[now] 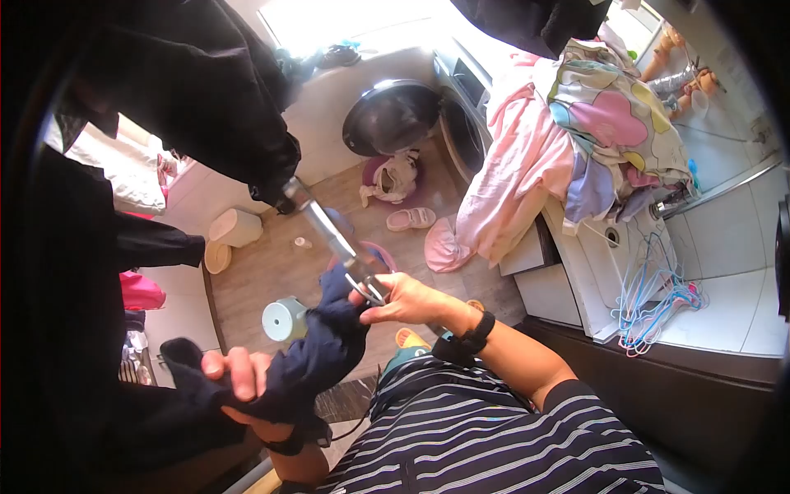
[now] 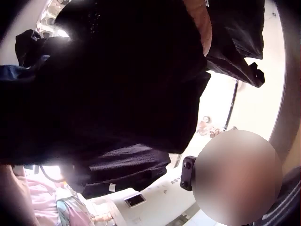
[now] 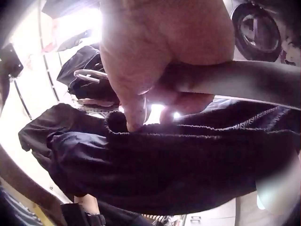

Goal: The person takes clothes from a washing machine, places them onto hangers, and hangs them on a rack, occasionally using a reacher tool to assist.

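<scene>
My right hand (image 1: 407,298) grips a shiny grey bar (image 1: 325,226) at its near end, where a pale curved hook shows. In the right wrist view its fingertips reach the gathered elastic edge of a navy garment (image 3: 155,160) that spans below the bar (image 3: 244,82). Lower left in the head view, my left hand (image 1: 243,379) holds the other side of the navy garment (image 1: 317,354), fingers curled over the cloth. Large black clothes (image 1: 206,90) hang beside and above that hand. Dark cloth (image 2: 113,84) fills most of the left wrist view and hides the left fingers.
Pink and patterned laundry (image 1: 527,148) is heaped on the counter at right, with tangled wire hangers (image 1: 654,305) by the sink. Below are a front-loading washer with its round door (image 1: 391,115) open, a pale stool (image 1: 285,319), a shoe (image 1: 411,218) and a bin (image 1: 236,226).
</scene>
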Demonstrator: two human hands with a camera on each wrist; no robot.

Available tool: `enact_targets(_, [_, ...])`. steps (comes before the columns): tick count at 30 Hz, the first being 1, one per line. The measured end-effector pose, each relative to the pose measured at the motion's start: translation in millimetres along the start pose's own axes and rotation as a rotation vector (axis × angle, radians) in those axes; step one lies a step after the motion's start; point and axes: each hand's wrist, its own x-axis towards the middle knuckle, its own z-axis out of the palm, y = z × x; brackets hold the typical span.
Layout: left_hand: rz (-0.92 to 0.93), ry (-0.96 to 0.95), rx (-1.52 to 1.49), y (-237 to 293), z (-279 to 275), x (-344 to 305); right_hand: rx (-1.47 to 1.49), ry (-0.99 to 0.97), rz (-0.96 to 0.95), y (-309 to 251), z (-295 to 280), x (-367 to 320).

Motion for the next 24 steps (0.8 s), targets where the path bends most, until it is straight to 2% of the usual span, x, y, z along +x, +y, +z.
enact_targets(1, [0.026, 0.036, -0.009, 2.7, 1.8, -3.6, 0.041, -0.091, -0.003, -2.1, 0.9, 1.4])
enact_targets(2, [0.042, 0.065, -0.029, 7.0, 2.5, -6.2, 0.084, -0.098, -0.049, -5.6, 2.3, -4.0])
enact_targets(5, [0.07, 0.021, -0.053, 14.9, -4.5, -12.4, -0.047, -0.151, 0.132, 3.3, 3.0, -3.4])
enact_targets(7, [0.088, -0.001, -0.042, 11.8, 0.2, -11.9, -0.122, -0.165, 0.009, 13.8, 14.1, -0.3])
enact_targets(9, [0.104, -0.034, -0.046, 8.7, 2.2, -11.6, -0.115, -0.138, -0.027, 15.7, 26.7, 5.1])
enact_targets(10, [0.117, -0.052, -0.051, 7.9, 1.0, -12.0, -0.032, -0.139, 0.159, 0.5, 29.2, 1.6])
enact_targets(11, [0.126, -0.042, -0.054, 7.2, 0.6, -14.0, -0.039, -0.159, 0.056, 2.9, 33.4, 3.0])
enact_targets(13, [0.144, -0.022, -0.059, 6.4, 0.6, -17.9, -0.122, -0.257, -0.033, 14.3, 45.2, 10.0])
enact_targets(15, [0.189, 0.071, 0.021, 6.7, 5.5, -22.2, -0.224, -0.261, -0.011, -4.3, 48.3, 9.3])
enact_targets(16, [0.211, 0.124, 0.066, 8.6, 7.4, -24.4, -0.321, -0.175, -0.183, 20.5, 47.4, 16.2])
enact_targets(17, [0.27, 0.175, 0.187, 15.2, 1.7, -31.8, -0.379, -0.126, -0.155, 15.6, 41.5, 16.4])
enact_targets(18, [0.327, 0.232, 0.3, 19.4, -9.3, -43.0, -0.457, -0.029, -0.286, 9.6, 34.5, 16.5])
enact_targets(19, [0.384, 0.294, 0.406, 21.9, -25.0, -58.6, -0.478, -0.002, -0.039, -33.6, 31.5, 9.9])
enact_targets(21, [0.218, 0.759, 0.261, 42.7, -60.5, -86.9, -0.51, 0.106, -0.075, -53.1, 22.2, 11.7])
enact_targets(24, [-0.211, 0.992, 1.407, 36.8, -132.5, -124.9, -0.634, 0.2, -0.204, -81.2, 23.4, 16.4])
